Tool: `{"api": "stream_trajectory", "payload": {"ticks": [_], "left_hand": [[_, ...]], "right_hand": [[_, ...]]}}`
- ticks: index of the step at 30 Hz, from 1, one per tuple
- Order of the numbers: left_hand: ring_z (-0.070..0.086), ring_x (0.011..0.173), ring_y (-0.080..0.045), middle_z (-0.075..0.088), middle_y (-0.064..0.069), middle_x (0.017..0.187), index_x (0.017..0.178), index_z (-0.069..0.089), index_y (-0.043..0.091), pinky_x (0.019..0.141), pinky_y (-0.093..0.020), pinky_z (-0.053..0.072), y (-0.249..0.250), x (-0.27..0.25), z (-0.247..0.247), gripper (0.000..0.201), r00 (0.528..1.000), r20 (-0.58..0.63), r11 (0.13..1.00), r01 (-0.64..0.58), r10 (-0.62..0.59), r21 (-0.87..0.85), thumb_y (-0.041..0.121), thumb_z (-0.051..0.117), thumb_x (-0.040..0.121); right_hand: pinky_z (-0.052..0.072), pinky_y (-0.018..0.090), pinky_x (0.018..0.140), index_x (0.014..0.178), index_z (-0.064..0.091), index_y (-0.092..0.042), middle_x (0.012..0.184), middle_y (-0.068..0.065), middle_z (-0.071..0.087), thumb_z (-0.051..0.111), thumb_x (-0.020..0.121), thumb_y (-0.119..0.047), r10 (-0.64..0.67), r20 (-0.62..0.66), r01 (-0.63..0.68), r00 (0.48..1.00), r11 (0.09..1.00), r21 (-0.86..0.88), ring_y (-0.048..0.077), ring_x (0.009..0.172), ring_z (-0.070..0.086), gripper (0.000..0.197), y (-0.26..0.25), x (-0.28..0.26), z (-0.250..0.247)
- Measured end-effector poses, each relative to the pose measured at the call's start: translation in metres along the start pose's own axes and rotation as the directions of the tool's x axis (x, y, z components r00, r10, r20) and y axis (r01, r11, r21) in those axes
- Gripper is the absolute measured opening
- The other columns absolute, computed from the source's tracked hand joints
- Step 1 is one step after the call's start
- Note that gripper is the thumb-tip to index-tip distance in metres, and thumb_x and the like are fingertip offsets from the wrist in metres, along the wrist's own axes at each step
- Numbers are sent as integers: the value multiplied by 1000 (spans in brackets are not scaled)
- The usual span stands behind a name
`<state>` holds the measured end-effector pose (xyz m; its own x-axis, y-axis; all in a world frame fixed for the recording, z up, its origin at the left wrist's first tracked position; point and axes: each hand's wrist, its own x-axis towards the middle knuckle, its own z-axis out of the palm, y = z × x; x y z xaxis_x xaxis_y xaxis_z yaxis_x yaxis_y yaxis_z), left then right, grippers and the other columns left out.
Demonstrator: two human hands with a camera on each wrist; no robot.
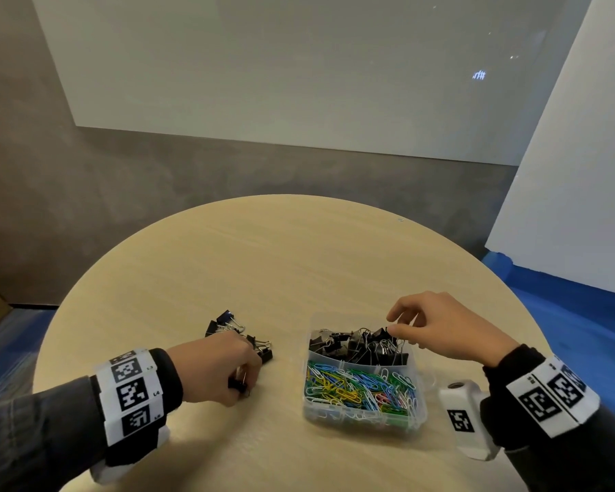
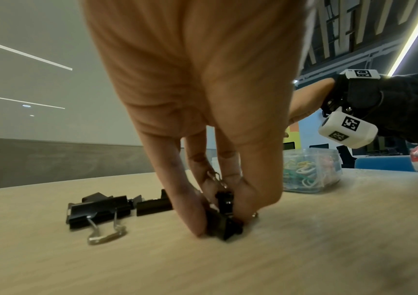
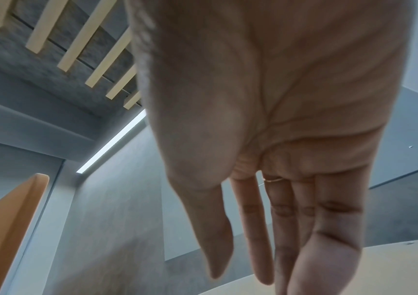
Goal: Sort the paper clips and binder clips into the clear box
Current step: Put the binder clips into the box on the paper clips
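A clear box (image 1: 419, 353) stands on the round table; its far compartment holds black binder clips (image 1: 359, 344), its near one coloured paper clips (image 1: 359, 388). Left of it lies a small heap of black binder clips (image 1: 228, 323) (image 2: 96, 209). My left hand (image 1: 244, 379) (image 2: 224, 225) pinches one black binder clip (image 2: 224, 225) down on the table at the near side of the heap. Over the box's far right corner hovers my right hand (image 1: 393, 323) (image 3: 253, 267), fingers relaxed and holding nothing. The box (image 2: 311, 173) shows behind the left hand in the left wrist view.
The light wooden table (image 1: 263, 264) ends in a curved edge all round. A grey wall with a white panel (image 1: 299, 65) stands behind it. Blue floor (image 1: 583, 321) shows to the right, and a white board leans at the far right.
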<state>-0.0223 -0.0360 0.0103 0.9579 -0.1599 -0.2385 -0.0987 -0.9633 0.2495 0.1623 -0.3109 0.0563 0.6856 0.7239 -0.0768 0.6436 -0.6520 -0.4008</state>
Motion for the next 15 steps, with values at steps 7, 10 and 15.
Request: {"api": "stream_trajectory", "payload": {"ticks": [7,10,15], "left_hand": [[57,78,-4,65,8,92,91,69,22,77,-23,50,-4,-2,0,16,1000,10,997,24,-24,-77,14,63,78],[54,69,2,64,13,85,95,66,21,75,-21,51,-4,0,0,19,999,27,993,44,-41,-107,13,63,78],[60,81,-9,68,6,93,94,68,24,79,-29,53,-4,3,0,16,994,83,991,81,-72,-110,15,64,80]], "right_hand": [[43,21,73,123,53,-28,107,-4,53,64,87,-41,85,-33,-87,996,994,-66,11,85,61,40,16,-3,7],[45,24,75,129,48,-27,103,-6,60,65,87,-40,145,85,-143,986,989,-31,10,86,60,47,20,-3,11],[45,17,63,130,47,-22,89,-5,70,65,89,-23,162,146,-177,976,979,98,7,66,65,44,23,-4,15]]}}
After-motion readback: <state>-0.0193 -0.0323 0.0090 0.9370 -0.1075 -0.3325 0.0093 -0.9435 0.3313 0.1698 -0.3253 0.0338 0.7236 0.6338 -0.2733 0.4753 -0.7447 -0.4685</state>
